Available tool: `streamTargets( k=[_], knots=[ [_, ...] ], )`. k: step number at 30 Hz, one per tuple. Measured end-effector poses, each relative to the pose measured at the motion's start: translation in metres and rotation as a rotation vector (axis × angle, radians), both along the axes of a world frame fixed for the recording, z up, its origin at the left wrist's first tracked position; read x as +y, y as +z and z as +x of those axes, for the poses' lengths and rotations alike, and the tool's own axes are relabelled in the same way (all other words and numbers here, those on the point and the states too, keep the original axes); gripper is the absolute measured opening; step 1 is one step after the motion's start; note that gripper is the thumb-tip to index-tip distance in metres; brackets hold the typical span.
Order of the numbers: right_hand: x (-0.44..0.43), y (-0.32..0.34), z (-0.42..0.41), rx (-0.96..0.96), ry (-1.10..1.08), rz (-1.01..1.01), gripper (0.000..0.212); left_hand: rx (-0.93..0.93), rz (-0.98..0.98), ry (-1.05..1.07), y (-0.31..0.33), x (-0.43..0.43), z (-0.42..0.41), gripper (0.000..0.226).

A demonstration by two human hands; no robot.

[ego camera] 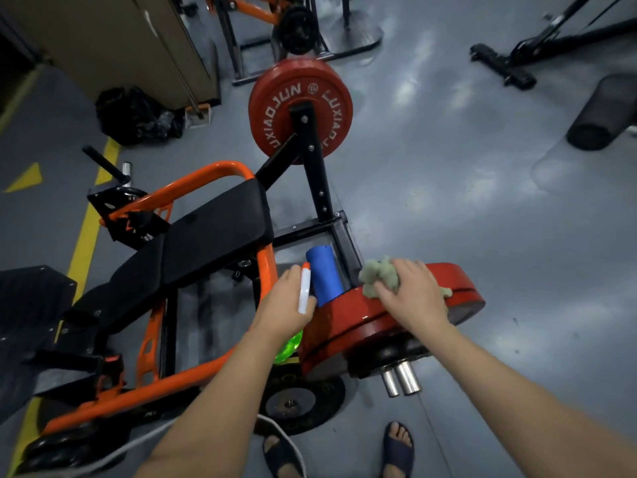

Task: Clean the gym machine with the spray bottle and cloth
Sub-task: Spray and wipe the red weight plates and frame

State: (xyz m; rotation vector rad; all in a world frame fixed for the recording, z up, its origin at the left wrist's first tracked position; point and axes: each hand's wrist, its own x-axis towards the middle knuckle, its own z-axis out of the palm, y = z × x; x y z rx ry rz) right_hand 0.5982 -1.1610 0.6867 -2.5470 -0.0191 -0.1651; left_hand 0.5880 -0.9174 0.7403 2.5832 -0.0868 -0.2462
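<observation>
At the near end of the orange-framed gym machine, the head view looks down on both forearms reaching forward. The right hand rests on top of a red weight plate, its fingers slightly spread and curled down over a bunched pale green cloth, which pokes out ahead of the fingertips and at the far side of the palm. The left hand grips the spray bottle just left of that plate, fingers wrapped round its neck. The white and orange spray head stands above the knuckles and the bright green body shows below the wrist. A blue cylinder stands between the two hands, touching the plate's edge. Two chrome pegs jut out under the plate. Beyond lie the black padded bench and a second red plate lettered LUXIAOJUN. Sandalled feet show at the bottom on the grey floor.
</observation>
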Motion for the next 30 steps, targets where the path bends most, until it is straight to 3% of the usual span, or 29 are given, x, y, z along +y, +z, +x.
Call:
streamTargets(
  k=[3, 7, 10, 12, 14, 15, 16, 19, 20, 22, 26, 28, 30],
  knots=[
    [-0.039, 0.008, 0.004, 0.133, -0.239, 0.225, 0.017, 0.042, 0.017, -0.068, 0.005, -0.033, 0.007, 0.013],
    [-0.049, 0.006, -0.002, 0.186, -0.334, 0.269, 0.034, 0.109, 0.208, -0.156, 0.011, -0.071, 0.013, 0.016],
    [-0.038, -0.006, -0.019, 0.011, -0.15, 0.101, 0.054, 0.127, 0.26, -0.208, 0.015, -0.083, 0.016, 0.017],
    [-0.039, -0.01, -0.034, -0.096, 0.075, 0.097, 0.048, 0.137, 0.284, -0.23, 0.013, -0.085, 0.02, 0.019],
    [-0.051, -0.01, -0.043, -0.039, 0.238, 0.194, 0.045, 0.144, 0.289, -0.237, 0.009, -0.083, 0.023, 0.018],
    [-0.06, -0.012, -0.04, 0.03, 0.221, 0.244, 0.047, 0.141, 0.283, -0.233, 0.006, -0.082, 0.023, 0.017],
    [-0.069, -0.013, -0.033, 0.119, 0.111, 0.305, 0.049, 0.129, 0.265, -0.23, 0.003, -0.082, 0.023, 0.016],
    [-0.088, -0.005, -0.014, 0.349, -0.51, 0.444, 0.049, 0.107, 0.219, -0.21, -0.002, -0.083, 0.018, 0.01],
    [-0.086, -0.006, -0.014, 0.332, -0.551, 0.433, 0.045, 0.098, 0.216, -0.198, -0.003, -0.084, 0.015, 0.011],
    [-0.071, -0.011, -0.027, 0.253, -0.382, 0.438, 0.046, 0.106, 0.222, -0.181, -0.002, -0.088, 0.012, 0.015],
    [-0.059, -0.033, -0.07, 0.022, 0.263, 0.361, 0.065, 0.115, 0.232, -0.194, -0.004, -0.088, 0.015, 0.028],
    [-0.072, -0.033, -0.059, 0.02, 0.271, 0.366, 0.065, 0.097, 0.197, -0.198, -0.001, -0.088, 0.015, 0.044],
    [-0.075, -0.02, -0.041, 0.138, 0.012, 0.451, 0.055, 0.089, 0.146, -0.18, 0.002, -0.088, 0.014, 0.054]
  ],
)
